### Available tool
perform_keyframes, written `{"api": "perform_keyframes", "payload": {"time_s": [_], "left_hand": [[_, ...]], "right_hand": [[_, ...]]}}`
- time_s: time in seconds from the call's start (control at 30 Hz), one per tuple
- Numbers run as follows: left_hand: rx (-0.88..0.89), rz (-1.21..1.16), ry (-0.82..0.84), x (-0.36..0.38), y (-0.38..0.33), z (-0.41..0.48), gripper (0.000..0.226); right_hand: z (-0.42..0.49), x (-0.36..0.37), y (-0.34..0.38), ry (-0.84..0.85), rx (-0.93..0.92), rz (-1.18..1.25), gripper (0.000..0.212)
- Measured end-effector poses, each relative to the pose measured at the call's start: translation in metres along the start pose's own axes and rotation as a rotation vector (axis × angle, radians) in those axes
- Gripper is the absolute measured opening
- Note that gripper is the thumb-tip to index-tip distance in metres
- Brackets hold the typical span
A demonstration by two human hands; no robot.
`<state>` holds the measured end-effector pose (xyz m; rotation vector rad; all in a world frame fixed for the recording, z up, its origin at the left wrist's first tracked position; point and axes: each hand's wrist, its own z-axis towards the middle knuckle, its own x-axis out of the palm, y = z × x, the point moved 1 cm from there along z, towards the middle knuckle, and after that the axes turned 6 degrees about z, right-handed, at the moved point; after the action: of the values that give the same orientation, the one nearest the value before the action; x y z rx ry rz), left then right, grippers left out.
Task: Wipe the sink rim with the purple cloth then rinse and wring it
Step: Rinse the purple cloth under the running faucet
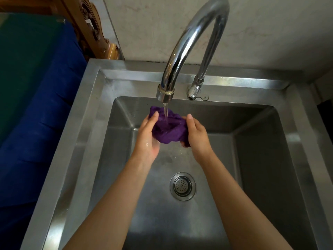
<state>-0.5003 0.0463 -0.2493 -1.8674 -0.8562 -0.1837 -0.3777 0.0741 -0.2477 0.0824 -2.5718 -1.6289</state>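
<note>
The purple cloth [168, 129] is bunched up over the basin of the steel sink [84, 112], held between both hands. My left hand [146, 139] grips its left side, thumb on top. My right hand [196, 137] grips its right side, fingers curled under the fabric. A thin stream of water runs from the chrome tap spout [164, 93] straight onto the middle of the cloth. The left hand looks wet.
The tap's lever [197, 95] sits on the back rim to the right of the spout. A round strainer drain [182, 186] lies in the basin floor below the hands. Blue and green fabric [36, 105] and carved wood [93, 31] lie left of the sink.
</note>
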Motion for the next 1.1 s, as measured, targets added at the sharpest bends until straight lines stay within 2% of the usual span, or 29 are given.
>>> {"api": "perform_keyframes", "payload": {"time_s": [0.07,0.13,0.2,0.27,0.37,0.4,0.47,0.5,0.6,0.63,0.73,0.8,0.87,0.97,1.03,1.1], "left_hand": [[-0.051,-0.151,0.065,-0.002,0.002,-0.001,0.041],[-0.091,-0.234,0.089,0.000,0.004,-0.002,0.058],[-0.102,-0.244,0.106,0.002,0.005,-0.001,0.063],[-0.045,-0.192,0.051,0.004,0.007,0.000,0.062],[0.057,-0.022,-0.116,0.007,0.008,0.008,0.034],[0.068,0.073,-0.157,0.006,0.008,0.010,0.032],[0.059,0.273,-0.175,0.003,0.006,0.011,0.023],[0.037,0.328,-0.131,0.004,0.004,0.008,0.016],[-0.068,0.285,0.027,0.007,0.004,0.003,0.059],[-0.068,0.262,0.048,0.009,0.004,-0.002,0.060],[-0.161,0.221,-0.031,0.014,0.005,-0.003,0.036],[-0.212,0.271,-0.156,0.018,0.007,-0.004,0.036],[-0.136,0.390,-0.238,0.020,0.008,-0.002,0.042],[0.102,0.690,-0.311,0.021,-0.001,-0.005,0.030],[0.151,0.723,-0.345,0.015,-0.006,0.003,0.033],[0.055,0.641,-0.293,0.010,-0.016,0.008,0.040]], "right_hand": [[-0.006,-0.002,0.003,0.014,0.008,0.079,0.040],[-0.009,-0.003,0.005,0.018,0.018,0.058,0.039],[-0.011,0.000,0.007,0.011,0.027,-0.058,0.040],[-0.014,0.003,0.008,0.001,0.002,-0.252,0.037],[-0.029,0.010,0.012,-0.060,-0.176,-0.567,0.029],[-0.037,0.014,0.015,-0.080,-0.265,-0.656,0.027],[-0.049,0.026,0.019,-0.075,-0.439,-0.812,0.026],[-0.054,0.031,0.023,-0.065,-0.499,-0.857,0.026],[-0.052,0.047,0.030,-0.113,-0.659,-0.922,0.035],[-0.050,0.052,0.033,-0.141,-0.682,-0.941,0.039],[-0.033,0.055,0.040,-0.124,-0.604,-0.990,0.038],[-0.018,0.048,0.042,-0.165,-0.535,-0.983,0.039],[-0.007,0.038,0.042,-0.220,-0.416,-0.897,0.041],[0.000,0.025,0.037,-0.235,-0.282,-0.835,0.042],[-0.011,0.023,0.032,-0.187,-0.308,-0.847,0.038],[-0.035,0.033,0.030,-0.131,-0.430,-0.830,0.033]]}}
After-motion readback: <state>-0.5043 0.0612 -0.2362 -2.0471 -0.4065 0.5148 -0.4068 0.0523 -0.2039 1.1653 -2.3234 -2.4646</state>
